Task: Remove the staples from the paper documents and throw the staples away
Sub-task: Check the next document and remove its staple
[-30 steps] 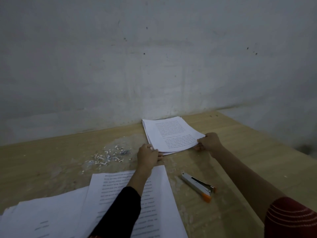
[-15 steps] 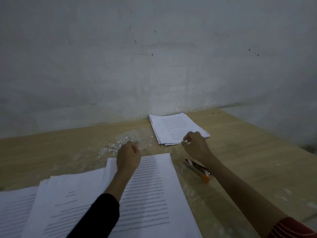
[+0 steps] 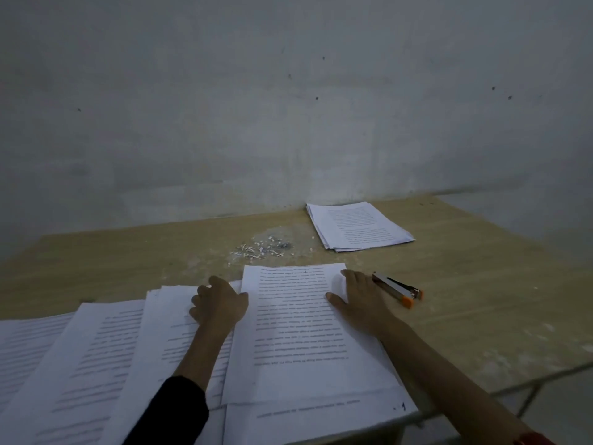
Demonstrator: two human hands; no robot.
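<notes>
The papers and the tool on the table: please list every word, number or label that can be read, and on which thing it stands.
No text can be read.
Top sheet under the right hand: printed lines, too blurred.
Sheets beside the left hand: printed lines, too blurred.
Far stack: print too small.
Staple remover: no label visible.

Single head-worn view, looking forward and down across the table [image 3: 481, 300], wall [image 3: 288, 107] close behind
</notes>
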